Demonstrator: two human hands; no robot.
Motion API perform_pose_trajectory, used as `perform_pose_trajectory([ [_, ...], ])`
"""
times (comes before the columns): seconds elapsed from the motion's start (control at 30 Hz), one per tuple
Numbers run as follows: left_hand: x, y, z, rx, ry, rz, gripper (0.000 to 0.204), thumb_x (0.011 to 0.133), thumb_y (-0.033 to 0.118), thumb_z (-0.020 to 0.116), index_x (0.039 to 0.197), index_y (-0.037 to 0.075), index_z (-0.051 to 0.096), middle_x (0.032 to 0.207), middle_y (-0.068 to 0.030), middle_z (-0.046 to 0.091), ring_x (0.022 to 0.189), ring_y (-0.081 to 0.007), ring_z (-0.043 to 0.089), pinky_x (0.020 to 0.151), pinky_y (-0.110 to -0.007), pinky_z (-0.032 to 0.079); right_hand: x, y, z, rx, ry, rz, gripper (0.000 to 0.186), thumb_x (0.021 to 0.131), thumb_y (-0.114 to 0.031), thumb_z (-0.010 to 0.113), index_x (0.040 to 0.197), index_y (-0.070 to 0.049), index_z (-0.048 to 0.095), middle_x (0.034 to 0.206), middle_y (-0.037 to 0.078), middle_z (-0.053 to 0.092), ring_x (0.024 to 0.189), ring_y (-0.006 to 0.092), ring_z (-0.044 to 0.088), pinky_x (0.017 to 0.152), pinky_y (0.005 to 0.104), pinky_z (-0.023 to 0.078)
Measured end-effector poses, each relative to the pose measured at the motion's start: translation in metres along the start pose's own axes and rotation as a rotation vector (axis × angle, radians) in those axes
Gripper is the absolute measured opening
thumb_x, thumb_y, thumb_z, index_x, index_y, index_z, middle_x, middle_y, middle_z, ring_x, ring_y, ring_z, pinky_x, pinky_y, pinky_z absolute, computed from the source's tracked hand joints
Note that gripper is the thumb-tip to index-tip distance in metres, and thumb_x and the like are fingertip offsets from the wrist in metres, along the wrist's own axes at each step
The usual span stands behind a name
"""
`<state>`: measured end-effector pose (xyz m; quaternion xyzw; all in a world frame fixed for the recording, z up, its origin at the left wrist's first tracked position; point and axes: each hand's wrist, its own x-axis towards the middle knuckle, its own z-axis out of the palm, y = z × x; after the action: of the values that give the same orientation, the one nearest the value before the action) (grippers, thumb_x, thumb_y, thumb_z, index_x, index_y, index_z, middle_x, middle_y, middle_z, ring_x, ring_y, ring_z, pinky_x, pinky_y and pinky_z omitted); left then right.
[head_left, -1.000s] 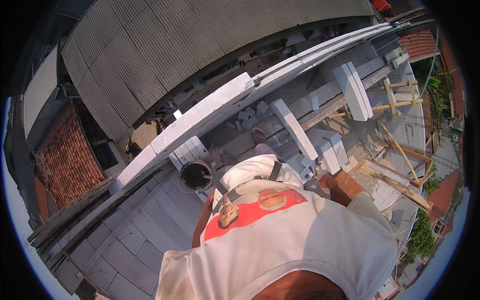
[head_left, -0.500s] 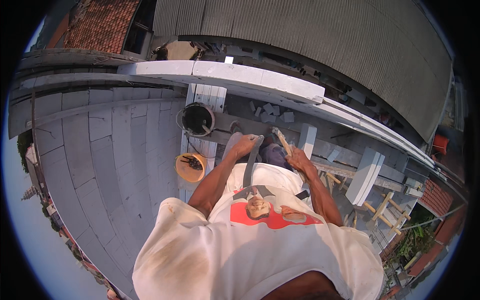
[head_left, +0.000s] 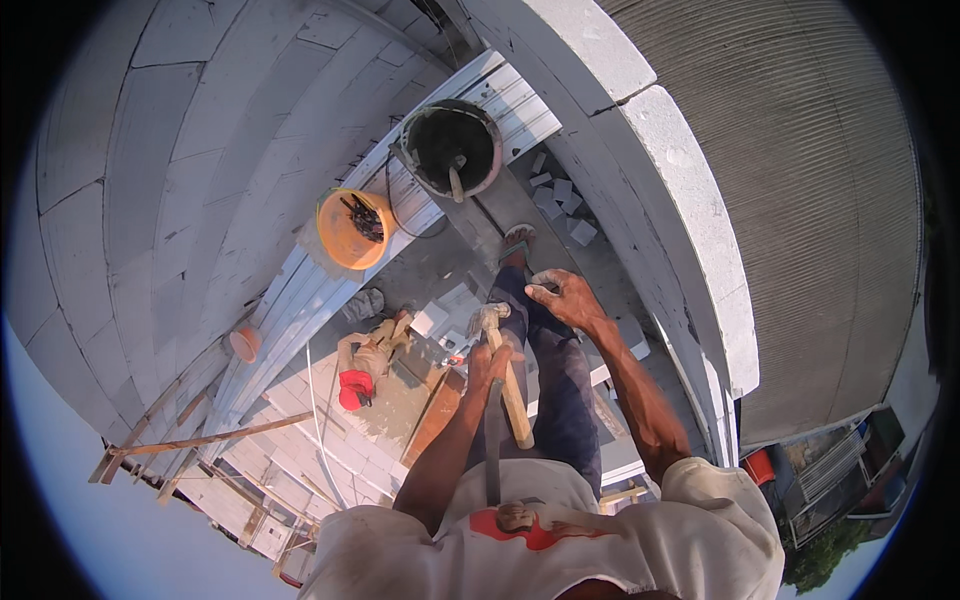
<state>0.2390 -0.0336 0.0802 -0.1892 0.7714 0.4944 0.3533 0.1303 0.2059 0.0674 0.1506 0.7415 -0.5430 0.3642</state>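
My left hand (head_left: pixel 488 365) is closed round the wooden handle of a hammer (head_left: pixel 515 405), its pale, crusted head pointing away from me. A flat dark grey strip (head_left: pixel 493 455) runs from beside that hand down to my shirt; its kind cannot be made out. To the right, my right hand (head_left: pixel 565 298) is raised over my legs, fingers bent, with a small gap between thumb and forefinger and nothing visible between them. Beyond it, one sandalled foot (head_left: pixel 518 240) stands on a grey plank.
A dark bucket (head_left: pixel 492 180) of grey mortar, with a tool handle in it, stands on a ribbed white panel (head_left: pixel 525 115). Nearby is a yellow bucket (head_left: pixel 340 245) of dark items. A white block wall (head_left: pixel 690 170) curves along the right. Below, a person in a red cap (head_left: pixel 357 388) works.
The hammer has passed from my right hand to my left. My right hand has come away without it. My view has swung toward the left, bringing the person below into sight.
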Motion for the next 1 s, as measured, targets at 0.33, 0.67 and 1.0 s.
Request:
perform_pose_trajectory([
  [0.33,0.037,-0.041,0.042,0.208,0.159,0.026,0.055,0.090,0.014,0.069,0.141,-0.004,0.056,0.127,-0.0221,0.067,0.117,-0.0359,0.065,0.100,-0.047,0.052,0.382,0.002,0.103,-0.763,0.278,-0.032,0.048,0.094,-0.030,0.064,0.134,-0.003,0.059,0.121,0.014,0.071,0.116,0.0338,0.068,0.099,0.0485,0.045],
  [0.67,0.066,-0.023,0.018,0.165,0.050,-0.021,0.067,0.088,0.013,0.066,0.150,-0.004,0.043,0.143,-0.0272,0.054,0.131,-0.0454,0.055,0.109,-0.050,0.046,0.457,-0.005,0.160,-0.946,0.112,0.003,0.033,0.089,-0.020,0.069,0.120,-0.009,0.073,0.124,0.009,0.069,0.117,0.0329,0.067,0.095,0.0510,0.041],
  [1.0,0.074,-0.002,0.025,0.406,0.128,0.155,0.048,0.088,0.017,0.069,0.130,-0.001,0.058,0.107,-0.0244,0.070,0.092,-0.0452,0.070,0.081,-0.052,0.056,0.446,0.000,0.147,-0.719,0.127,-0.019,0.035,0.087,-0.030,0.071,0.115,-0.011,0.079,0.113,0.013,0.075,0.115,0.0315,0.070,0.094,0.0526,0.044],
])
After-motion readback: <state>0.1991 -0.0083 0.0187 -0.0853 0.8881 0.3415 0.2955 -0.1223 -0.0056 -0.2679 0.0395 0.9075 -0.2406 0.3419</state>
